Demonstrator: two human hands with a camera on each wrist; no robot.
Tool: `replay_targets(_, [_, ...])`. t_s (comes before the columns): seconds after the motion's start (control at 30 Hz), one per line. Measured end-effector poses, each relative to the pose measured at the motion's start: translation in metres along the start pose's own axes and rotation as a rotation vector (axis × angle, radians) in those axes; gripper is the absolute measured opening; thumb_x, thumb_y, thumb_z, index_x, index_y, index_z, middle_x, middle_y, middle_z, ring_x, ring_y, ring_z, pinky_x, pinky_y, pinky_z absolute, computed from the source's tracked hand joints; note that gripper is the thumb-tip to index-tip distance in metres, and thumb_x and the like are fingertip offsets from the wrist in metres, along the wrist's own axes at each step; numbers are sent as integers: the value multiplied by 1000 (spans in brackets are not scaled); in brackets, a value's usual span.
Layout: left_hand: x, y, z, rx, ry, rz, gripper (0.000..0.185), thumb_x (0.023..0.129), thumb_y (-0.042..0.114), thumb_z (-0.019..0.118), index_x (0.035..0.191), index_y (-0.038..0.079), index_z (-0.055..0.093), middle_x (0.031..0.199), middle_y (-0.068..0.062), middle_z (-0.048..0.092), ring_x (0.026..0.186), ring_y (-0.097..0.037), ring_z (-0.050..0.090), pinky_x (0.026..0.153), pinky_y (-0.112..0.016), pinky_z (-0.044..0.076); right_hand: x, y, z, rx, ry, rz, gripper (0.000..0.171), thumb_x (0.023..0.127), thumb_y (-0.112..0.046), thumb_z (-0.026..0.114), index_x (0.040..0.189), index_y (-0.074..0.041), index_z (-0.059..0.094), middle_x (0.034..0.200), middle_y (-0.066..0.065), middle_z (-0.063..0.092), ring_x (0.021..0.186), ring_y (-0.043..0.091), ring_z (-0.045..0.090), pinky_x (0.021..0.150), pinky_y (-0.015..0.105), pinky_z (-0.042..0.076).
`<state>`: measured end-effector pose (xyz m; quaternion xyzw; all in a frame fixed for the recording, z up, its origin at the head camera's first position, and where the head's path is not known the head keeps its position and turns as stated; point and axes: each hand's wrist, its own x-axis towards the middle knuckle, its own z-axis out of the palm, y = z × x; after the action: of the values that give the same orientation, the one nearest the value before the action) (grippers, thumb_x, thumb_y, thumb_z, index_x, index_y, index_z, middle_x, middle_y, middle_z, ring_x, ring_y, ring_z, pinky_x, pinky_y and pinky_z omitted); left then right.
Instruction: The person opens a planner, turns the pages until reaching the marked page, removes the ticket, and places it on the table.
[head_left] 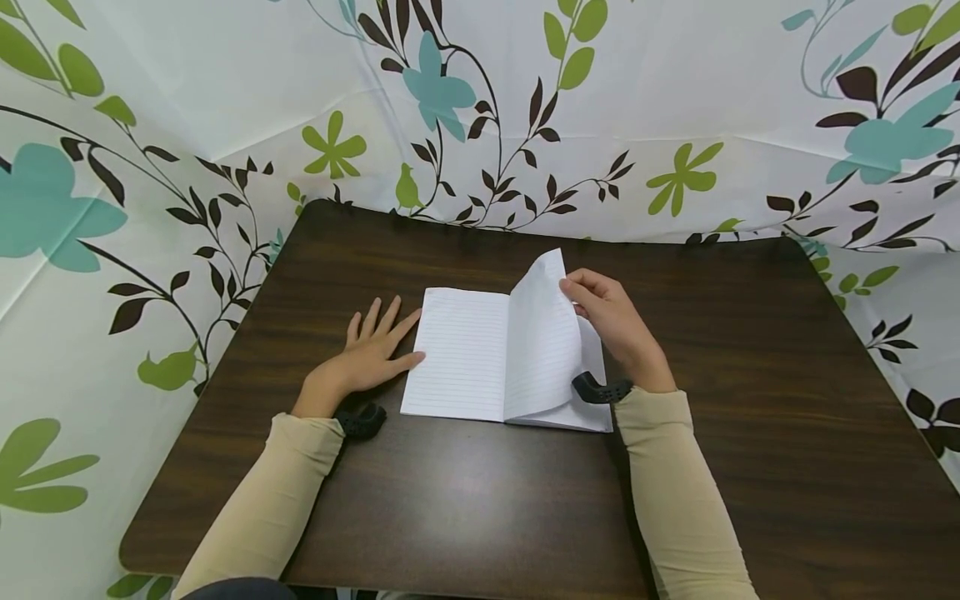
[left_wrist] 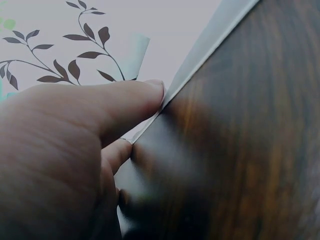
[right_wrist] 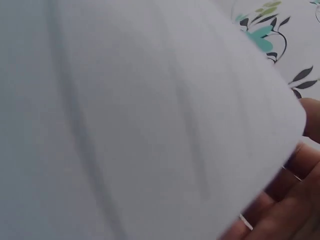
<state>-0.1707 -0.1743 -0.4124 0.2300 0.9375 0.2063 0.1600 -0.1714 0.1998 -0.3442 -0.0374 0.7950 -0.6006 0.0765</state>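
Note:
An open lined notebook (head_left: 465, 354) lies in the middle of a dark wooden table (head_left: 480, 500). My left hand (head_left: 375, 346) rests flat on the table with straight fingers, its thumb touching the notebook's left edge (left_wrist: 200, 55). My right hand (head_left: 600, 312) pinches the upper edge of a lifted page (head_left: 543, 333), which stands curved above the right half. That page (right_wrist: 140, 120) fills the right wrist view, with my fingers (right_wrist: 295, 185) behind it.
A floral curtain (head_left: 675, 125) in white, teal and green surrounds the table on three sides. Black wrist-camera mounts (head_left: 600, 388) sit at both wrists. Beige sleeves cover both forearms.

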Motion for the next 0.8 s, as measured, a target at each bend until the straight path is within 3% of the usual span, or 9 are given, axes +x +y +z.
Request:
replay_targets(0.27, [0,0,-1,-9,6,-4,75,96,58,41,155,29,6,162,-11,-11,146,-38,-18,111,-64,-12,6,-2,16,48,-29,-1,34,94,-41,57,105,-9,58,99,2,52,102,20,50,99,44,43])
replay_targets(0.47, [0,-2,-1,-3,3,-9,75,95,58,41,155,28,6,161,-11,-11,146,-38,-18,111,-64,-12,9,-1,31,65,-53,-20,34,95,-38,57,110,-8,59,102,5,59,98,23,56,86,35,52])
replay_targets(0.8, [2,-1,-1,-5,0,-2,76,95,59,41,155,28,5,161,-10,-12,146,-38,-19,111,-64,-13,12,-3,45,71,-83,-24,36,95,-35,57,114,-4,60,102,7,60,97,23,57,84,35,55])
